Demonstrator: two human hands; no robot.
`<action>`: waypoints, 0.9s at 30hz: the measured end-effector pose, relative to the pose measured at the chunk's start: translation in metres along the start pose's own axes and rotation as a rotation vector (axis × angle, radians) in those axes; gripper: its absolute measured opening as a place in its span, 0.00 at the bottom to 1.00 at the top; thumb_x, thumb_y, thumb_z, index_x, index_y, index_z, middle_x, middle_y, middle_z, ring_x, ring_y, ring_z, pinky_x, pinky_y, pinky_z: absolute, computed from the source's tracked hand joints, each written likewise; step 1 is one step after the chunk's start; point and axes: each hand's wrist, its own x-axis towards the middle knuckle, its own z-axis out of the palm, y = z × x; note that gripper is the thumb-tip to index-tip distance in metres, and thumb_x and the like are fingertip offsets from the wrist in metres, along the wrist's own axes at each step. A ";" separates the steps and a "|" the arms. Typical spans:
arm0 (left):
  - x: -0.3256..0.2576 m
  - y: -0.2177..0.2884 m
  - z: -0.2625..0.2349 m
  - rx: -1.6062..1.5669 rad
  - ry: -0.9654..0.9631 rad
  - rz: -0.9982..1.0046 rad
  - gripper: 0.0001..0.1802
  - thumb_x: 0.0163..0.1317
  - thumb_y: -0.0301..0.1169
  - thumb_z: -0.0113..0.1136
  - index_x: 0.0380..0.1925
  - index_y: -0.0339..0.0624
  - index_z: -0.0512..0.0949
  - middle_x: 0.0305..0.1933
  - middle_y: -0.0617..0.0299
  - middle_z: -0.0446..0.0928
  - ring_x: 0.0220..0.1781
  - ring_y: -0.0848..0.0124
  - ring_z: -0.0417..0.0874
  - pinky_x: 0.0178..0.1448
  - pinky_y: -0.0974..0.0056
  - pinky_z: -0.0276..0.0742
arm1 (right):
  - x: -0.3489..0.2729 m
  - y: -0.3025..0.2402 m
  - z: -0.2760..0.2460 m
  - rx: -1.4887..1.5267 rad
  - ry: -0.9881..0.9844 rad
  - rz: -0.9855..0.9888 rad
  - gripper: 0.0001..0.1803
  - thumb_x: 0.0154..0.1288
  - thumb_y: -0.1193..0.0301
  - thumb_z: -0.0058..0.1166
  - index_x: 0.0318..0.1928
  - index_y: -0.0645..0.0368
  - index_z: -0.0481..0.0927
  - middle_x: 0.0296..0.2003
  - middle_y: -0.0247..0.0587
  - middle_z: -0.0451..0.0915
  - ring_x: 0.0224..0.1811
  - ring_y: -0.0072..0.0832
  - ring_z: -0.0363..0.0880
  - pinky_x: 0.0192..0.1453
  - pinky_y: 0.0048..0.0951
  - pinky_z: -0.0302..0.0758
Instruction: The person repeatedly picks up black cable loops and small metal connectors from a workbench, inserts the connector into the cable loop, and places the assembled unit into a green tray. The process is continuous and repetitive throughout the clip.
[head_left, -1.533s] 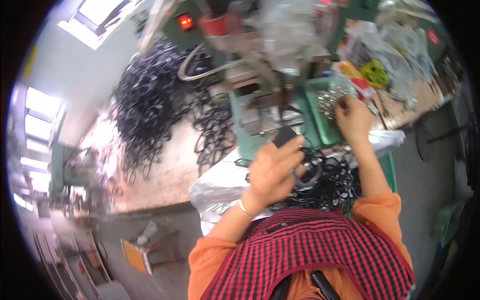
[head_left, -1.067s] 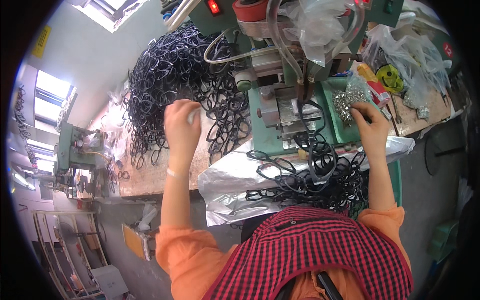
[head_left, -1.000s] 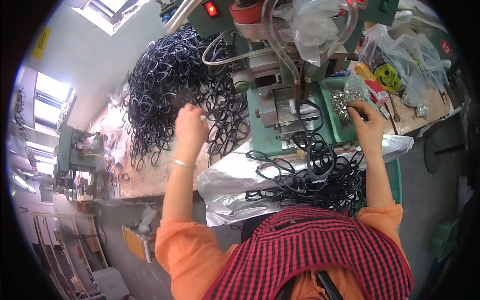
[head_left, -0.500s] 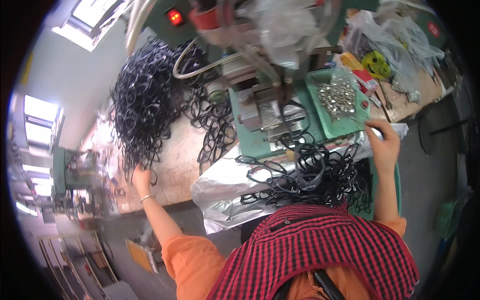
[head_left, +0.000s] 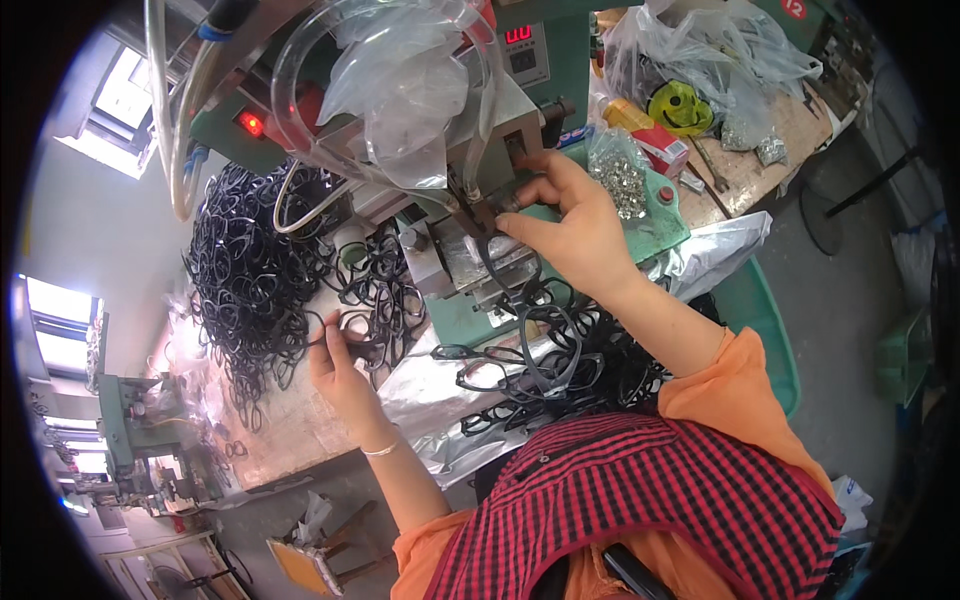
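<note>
The left hand (head_left: 340, 365), arm bent out to the side, pinches a black eyeglass frame (head_left: 365, 345) at the edge of the black pile (head_left: 250, 280). Farther up, the right hand (head_left: 570, 230) reaches forward, fingers closed on another frame (head_left: 505, 265) held at the green machine (head_left: 470, 260).

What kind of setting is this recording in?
Most likely a small factory workstation for eyeglass frames: a green bench machine with air hoses, a big heap of black frames, and a bag of small metal parts beside it.
</note>
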 end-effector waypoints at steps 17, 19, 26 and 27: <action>-0.050 0.142 0.093 -0.475 -0.782 -0.161 0.17 0.79 0.32 0.49 0.57 0.29 0.73 0.47 0.43 0.82 0.26 0.66 0.83 0.32 0.66 0.80 | -0.016 -0.035 -0.018 -0.045 -0.211 -0.018 0.29 0.62 0.74 0.62 0.65 0.61 0.75 0.54 0.44 0.85 0.60 0.34 0.82 0.65 0.34 0.76; -0.049 0.134 0.107 -0.574 -0.984 -0.684 0.23 0.83 0.40 0.41 0.56 0.28 0.73 0.27 0.52 0.80 0.18 0.69 0.77 0.21 0.70 0.74 | -0.002 -0.018 -0.040 -0.160 -0.205 -0.031 0.25 0.63 0.72 0.62 0.61 0.59 0.80 0.54 0.42 0.86 0.59 0.33 0.83 0.66 0.35 0.76; -0.056 0.109 0.130 -0.526 -0.813 -0.800 0.27 0.82 0.43 0.41 0.54 0.27 0.78 0.21 0.58 0.76 0.14 0.74 0.70 0.14 0.73 0.65 | -0.017 0.069 -0.125 -0.524 0.268 -0.063 0.19 0.63 0.76 0.61 0.56 0.60 0.83 0.47 0.38 0.87 0.47 0.27 0.83 0.54 0.30 0.77; -0.060 0.107 0.131 -0.534 -0.784 -0.798 0.26 0.82 0.42 0.41 0.54 0.26 0.78 0.20 0.58 0.76 0.13 0.75 0.69 0.13 0.73 0.63 | -0.027 0.064 -0.123 -0.578 0.236 -0.078 0.18 0.63 0.76 0.61 0.54 0.60 0.84 0.45 0.38 0.87 0.46 0.29 0.83 0.53 0.31 0.78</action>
